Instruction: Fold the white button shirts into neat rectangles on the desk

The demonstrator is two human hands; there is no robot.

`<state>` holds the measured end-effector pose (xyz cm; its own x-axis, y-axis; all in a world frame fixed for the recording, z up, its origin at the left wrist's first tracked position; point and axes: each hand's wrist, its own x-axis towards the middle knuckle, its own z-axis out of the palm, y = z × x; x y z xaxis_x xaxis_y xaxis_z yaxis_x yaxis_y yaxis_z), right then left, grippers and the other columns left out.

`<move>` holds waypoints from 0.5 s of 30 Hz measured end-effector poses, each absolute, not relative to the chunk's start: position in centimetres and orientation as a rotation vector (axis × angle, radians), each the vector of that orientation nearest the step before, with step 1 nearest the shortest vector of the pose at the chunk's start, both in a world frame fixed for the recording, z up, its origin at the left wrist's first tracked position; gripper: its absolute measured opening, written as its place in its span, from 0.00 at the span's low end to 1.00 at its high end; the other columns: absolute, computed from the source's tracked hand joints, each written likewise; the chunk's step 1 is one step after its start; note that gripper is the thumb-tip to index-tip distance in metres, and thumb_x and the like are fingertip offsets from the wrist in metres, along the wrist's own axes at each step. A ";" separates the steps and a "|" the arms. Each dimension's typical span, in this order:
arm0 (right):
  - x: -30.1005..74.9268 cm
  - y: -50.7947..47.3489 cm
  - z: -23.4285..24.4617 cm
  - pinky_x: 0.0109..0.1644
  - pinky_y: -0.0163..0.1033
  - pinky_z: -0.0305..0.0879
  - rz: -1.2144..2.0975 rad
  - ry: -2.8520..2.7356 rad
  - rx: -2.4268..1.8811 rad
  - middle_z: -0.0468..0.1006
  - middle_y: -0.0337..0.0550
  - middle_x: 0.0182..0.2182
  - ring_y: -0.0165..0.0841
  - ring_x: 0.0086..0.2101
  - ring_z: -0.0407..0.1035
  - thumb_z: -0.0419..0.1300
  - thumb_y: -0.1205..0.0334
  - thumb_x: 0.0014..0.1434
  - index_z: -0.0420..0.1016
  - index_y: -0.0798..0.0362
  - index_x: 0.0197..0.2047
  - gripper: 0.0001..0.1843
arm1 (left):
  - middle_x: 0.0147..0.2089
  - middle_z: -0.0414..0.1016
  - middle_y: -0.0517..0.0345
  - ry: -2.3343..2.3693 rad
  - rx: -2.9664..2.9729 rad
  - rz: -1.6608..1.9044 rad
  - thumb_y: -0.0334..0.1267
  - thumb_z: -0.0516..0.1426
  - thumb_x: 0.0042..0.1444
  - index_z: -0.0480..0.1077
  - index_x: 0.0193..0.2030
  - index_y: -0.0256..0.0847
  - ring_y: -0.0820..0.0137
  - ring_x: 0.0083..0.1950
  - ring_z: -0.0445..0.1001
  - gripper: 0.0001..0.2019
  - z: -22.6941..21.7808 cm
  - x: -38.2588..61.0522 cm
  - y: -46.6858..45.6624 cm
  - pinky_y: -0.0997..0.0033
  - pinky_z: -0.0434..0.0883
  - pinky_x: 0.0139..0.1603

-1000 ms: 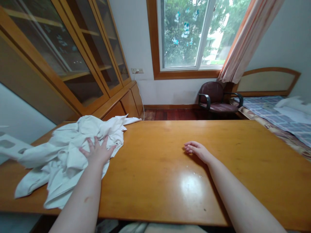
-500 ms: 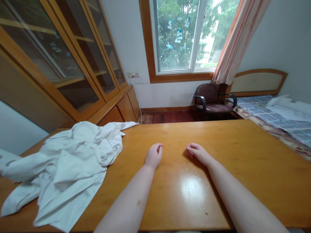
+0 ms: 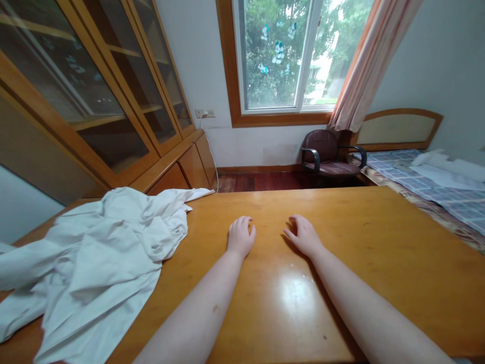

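My left hand (image 3: 241, 236) is over the middle of the wooden table (image 3: 364, 258), thumb apart from its curved fingers, holding nothing. Across a short gap, my right hand (image 3: 304, 234) is palm down with thumb and fingers parted, and nothing is in it. Both hands are at or just above the tabletop; whether they touch it I cannot tell. A crumpled white cloth garment (image 3: 102, 253) lies to the left of my left hand, apart from it.
Glass-fronted cabinets (image 3: 151, 146) stand on the left. Beyond the table's far edge are a dark red armchair (image 3: 322, 151) and a window (image 3: 276, 55) with a pink curtain (image 3: 371, 65). A bed (image 3: 435, 177) with checked bedding is on the right. A white cord (image 3: 212, 151) hangs from a wall socket.
Both hands have opened from loosely curled fingers, thumbs now spread from the fingers. They have shifted slightly farther across the table. The view has moved a little; the white garment lies as before.
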<state>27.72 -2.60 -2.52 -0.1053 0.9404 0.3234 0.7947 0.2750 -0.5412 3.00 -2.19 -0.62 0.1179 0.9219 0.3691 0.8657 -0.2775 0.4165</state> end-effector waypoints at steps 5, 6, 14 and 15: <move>27.3 -0.9 -3.2 0.64 0.53 0.45 0.330 -1.822 -1.885 0.48 0.64 0.65 0.50 0.64 0.44 0.55 0.38 0.52 0.49 0.62 0.66 0.48 | 0.50 0.72 0.49 1.952 2.126 0.919 0.39 0.50 0.58 0.68 0.49 0.39 0.62 0.52 0.69 0.14 -0.9 1.5 -0.6 0.63 0.64 0.54; 27.1 -0.6 -3.3 0.64 0.54 0.43 0.335 -1.793 -1.940 0.45 0.66 0.66 0.51 0.64 0.41 0.54 0.36 0.51 0.47 0.63 0.67 0.51 | 0.51 0.71 0.48 1.983 2.118 0.881 0.40 0.50 0.58 0.67 0.51 0.39 0.61 0.53 0.68 0.16 -1.0 1.4 -0.4 0.62 0.63 0.55; 26.2 -0.3 -2.6 0.66 0.56 0.33 0.155 -1.902 -1.798 0.39 0.59 0.68 0.47 0.66 0.32 0.54 0.40 0.54 0.41 0.59 0.69 0.49 | 0.68 0.53 0.44 1.976 2.263 0.579 0.48 0.51 0.56 0.54 0.65 0.35 0.57 0.68 0.50 0.32 -1.5 2.0 -1.2 0.54 0.46 0.67; 26.2 -0.3 -2.6 0.66 0.55 0.34 0.159 -1.927 -1.758 0.40 0.58 0.67 0.45 0.66 0.34 0.54 0.41 0.54 0.41 0.59 0.69 0.49 | 0.69 0.51 0.44 1.962 2.280 0.571 0.49 0.51 0.56 0.52 0.66 0.35 0.57 0.69 0.48 0.33 -1.5 1.9 -1.3 0.53 0.44 0.68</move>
